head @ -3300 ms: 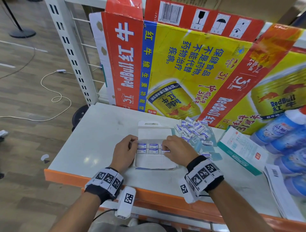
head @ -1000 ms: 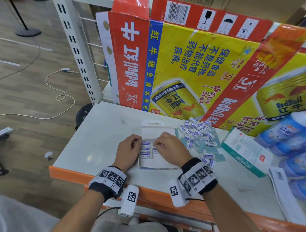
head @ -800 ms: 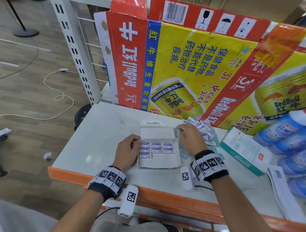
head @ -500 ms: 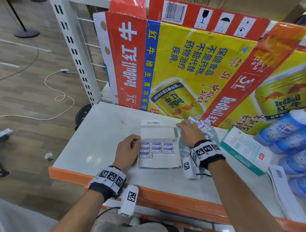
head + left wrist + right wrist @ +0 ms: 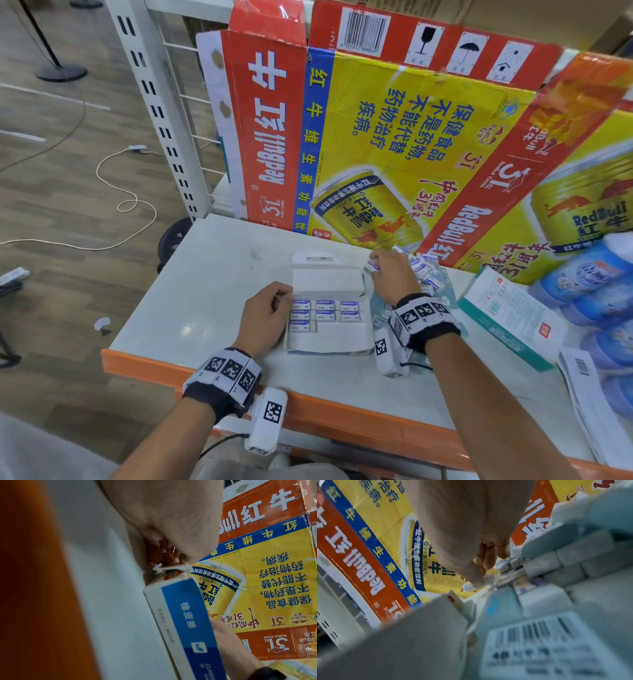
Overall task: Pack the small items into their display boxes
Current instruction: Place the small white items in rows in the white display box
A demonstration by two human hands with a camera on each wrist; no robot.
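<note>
Since half a second ago, right hand (image 5: 394,275) has lifted one eraser (image 5: 371,266), pinched in its fingertips, off the loose pile (image 5: 424,270). Head view: display box (image 5: 329,339) holds seven erasers (three, three, one); left hand (image 5: 265,317), fingers curled, grips its left edge. Left wrist: box wall (image 5: 185,622) touching table (image 5: 102,588). Right wrist: thumb (image 5: 475,579) pressing eraser (image 5: 468,587).

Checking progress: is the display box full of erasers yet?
No, the display box holds seven erasers; its near part is bare.
</note>
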